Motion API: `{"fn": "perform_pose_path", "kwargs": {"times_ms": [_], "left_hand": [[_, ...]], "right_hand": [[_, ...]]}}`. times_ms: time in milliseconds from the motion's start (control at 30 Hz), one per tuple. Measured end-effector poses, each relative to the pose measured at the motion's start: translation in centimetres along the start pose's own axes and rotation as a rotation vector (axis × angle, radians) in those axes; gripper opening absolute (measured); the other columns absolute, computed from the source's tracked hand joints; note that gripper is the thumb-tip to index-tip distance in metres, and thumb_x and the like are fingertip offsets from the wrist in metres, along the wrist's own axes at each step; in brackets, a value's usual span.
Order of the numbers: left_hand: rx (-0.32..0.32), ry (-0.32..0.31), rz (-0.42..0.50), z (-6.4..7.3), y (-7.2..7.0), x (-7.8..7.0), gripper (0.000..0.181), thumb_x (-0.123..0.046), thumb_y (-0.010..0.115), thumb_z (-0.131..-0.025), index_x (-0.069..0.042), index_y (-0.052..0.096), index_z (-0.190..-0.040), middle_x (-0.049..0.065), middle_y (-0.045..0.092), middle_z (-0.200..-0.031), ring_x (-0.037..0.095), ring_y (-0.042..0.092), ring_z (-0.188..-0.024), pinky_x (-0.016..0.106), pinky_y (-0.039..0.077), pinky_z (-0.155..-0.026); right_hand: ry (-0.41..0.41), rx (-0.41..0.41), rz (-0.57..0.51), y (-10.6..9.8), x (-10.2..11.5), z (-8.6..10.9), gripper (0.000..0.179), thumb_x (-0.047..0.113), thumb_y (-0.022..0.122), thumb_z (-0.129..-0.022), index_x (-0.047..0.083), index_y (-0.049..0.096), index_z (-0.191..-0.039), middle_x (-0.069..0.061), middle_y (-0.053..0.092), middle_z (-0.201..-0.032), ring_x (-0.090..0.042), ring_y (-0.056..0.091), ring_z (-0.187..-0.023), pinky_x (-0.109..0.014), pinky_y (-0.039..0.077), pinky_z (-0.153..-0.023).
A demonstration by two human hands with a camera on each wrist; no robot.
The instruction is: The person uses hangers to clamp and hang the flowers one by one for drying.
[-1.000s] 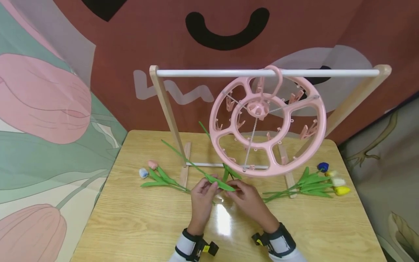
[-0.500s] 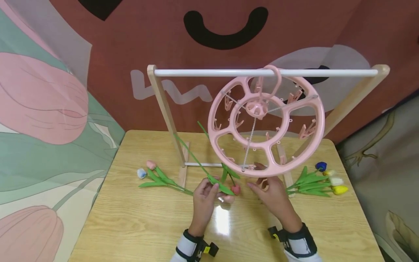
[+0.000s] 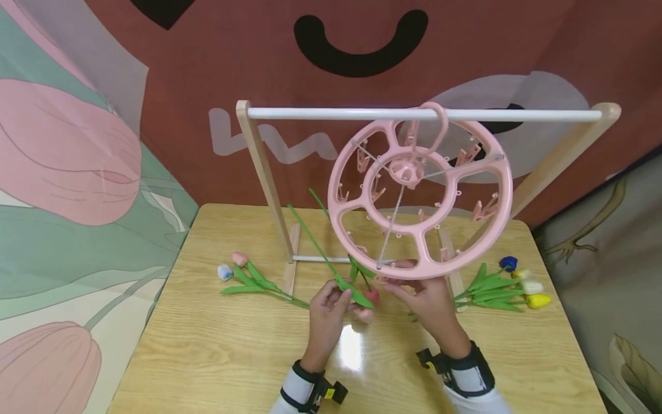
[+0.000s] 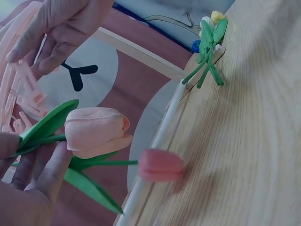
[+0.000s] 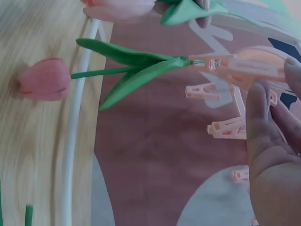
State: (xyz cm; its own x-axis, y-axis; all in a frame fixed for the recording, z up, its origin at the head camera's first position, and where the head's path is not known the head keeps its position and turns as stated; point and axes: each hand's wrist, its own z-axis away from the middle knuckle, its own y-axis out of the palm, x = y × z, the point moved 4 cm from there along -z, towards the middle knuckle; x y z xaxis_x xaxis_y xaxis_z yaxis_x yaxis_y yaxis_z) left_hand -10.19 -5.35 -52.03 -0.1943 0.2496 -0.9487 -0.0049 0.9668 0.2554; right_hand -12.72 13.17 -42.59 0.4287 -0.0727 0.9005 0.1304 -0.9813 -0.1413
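My left hand (image 3: 327,313) pinches an artificial tulip with a pale pink bloom (image 4: 96,132) by its stem, just behind the bloom; its long green stem points up and away. Over to the right, my right hand (image 3: 435,309) is at the lower rim of a pink round clip hanger (image 3: 505,195), thumb and fingers pinching a pink clothespin (image 5: 254,69). A darker pink tulip (image 5: 44,80) hangs bloom down, its stem running up to the clothespins by my right hand. In the left wrist view, the pale bloom is close beside this darker tulip (image 4: 161,165).
The hanger hooks over the white bar (image 3: 331,114) of a wooden rack. Several more clothespins (image 5: 228,128) dangle from it. Pink and light-blue tulips (image 3: 253,279) lie at the left of the table (image 3: 207,345); blue, white and yellow ones (image 3: 491,290) lie at the right.
My right hand has left the pale tulip and moved right and up to the hanger's lower rim. My left hand keeps the tulip, its stem now swung more upright.
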Motion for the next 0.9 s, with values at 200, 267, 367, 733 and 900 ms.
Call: {"fn": "perform_pose_path", "kwargs": {"times_ms": [200, 267, 367, 733, 900], "left_hand": [[0.019, 0.011, 0.030, 0.2, 0.1, -0.1, 0.022, -0.003, 0.057, -0.096, 0.009, 0.059, -0.114, 0.034, 0.066, -0.107, 0.046, 0.066, -0.093, 0.044, 0.062, -0.076], [0.026, 0.005, 0.043, 0.3, 0.1, 0.0, 0.022, -0.002, 0.057, -0.095, 0.009, 0.059, -0.114, 0.037, 0.065, -0.106, 0.048, 0.066, -0.091, 0.045, 0.062, -0.075], [0.026, -0.008, 0.028, 0.4, 0.1, 0.0, 0.022, -0.003, 0.058, -0.095, 0.007, 0.061, -0.115, 0.037, 0.066, -0.104, 0.044, 0.068, -0.087, 0.046, 0.062, -0.074], [0.037, -0.047, 0.003, 0.3, 0.0, 0.2, 0.022, -0.004, 0.058, -0.096, 0.001, 0.063, -0.117, 0.036, 0.065, -0.104, 0.037, 0.070, -0.090, 0.047, 0.062, -0.075], [0.048, -0.021, -0.007, 0.2, 0.0, 0.2, 0.023, -0.001, 0.057, -0.096, 0.009, 0.061, -0.116, 0.038, 0.063, -0.105, 0.040, 0.069, -0.087, 0.050, 0.061, -0.074]], "right_hand": [[0.089, 0.039, -0.065, 1.5, -0.1, 0.1, 0.048, -0.013, 0.074, -0.074, -0.010, 0.057, -0.119, -0.003, 0.072, -0.103, -0.028, 0.071, -0.086, -0.032, 0.062, -0.076], [0.072, 0.045, -0.082, 2.0, -0.2, 0.1, 0.046, -0.013, 0.074, -0.076, -0.009, 0.058, -0.119, -0.012, 0.073, -0.102, -0.029, 0.071, -0.085, -0.032, 0.062, -0.075], [0.008, 0.047, -0.101, 2.9, -0.2, -0.1, 0.044, -0.014, 0.072, -0.076, -0.009, 0.059, -0.118, -0.027, 0.071, -0.099, -0.030, 0.071, -0.082, -0.030, 0.063, -0.073], [-0.035, -0.004, -0.006, 4.1, 0.5, -0.9, 0.037, -0.015, 0.069, -0.079, -0.012, 0.060, -0.115, -0.029, 0.068, -0.105, -0.020, 0.070, -0.095, -0.026, 0.060, -0.083], [0.026, 0.017, 0.031, 4.4, 0.5, -1.3, 0.025, -0.006, 0.067, -0.086, -0.007, 0.064, -0.111, -0.024, 0.071, -0.102, -0.017, 0.069, -0.095, -0.023, 0.056, -0.088]]}}
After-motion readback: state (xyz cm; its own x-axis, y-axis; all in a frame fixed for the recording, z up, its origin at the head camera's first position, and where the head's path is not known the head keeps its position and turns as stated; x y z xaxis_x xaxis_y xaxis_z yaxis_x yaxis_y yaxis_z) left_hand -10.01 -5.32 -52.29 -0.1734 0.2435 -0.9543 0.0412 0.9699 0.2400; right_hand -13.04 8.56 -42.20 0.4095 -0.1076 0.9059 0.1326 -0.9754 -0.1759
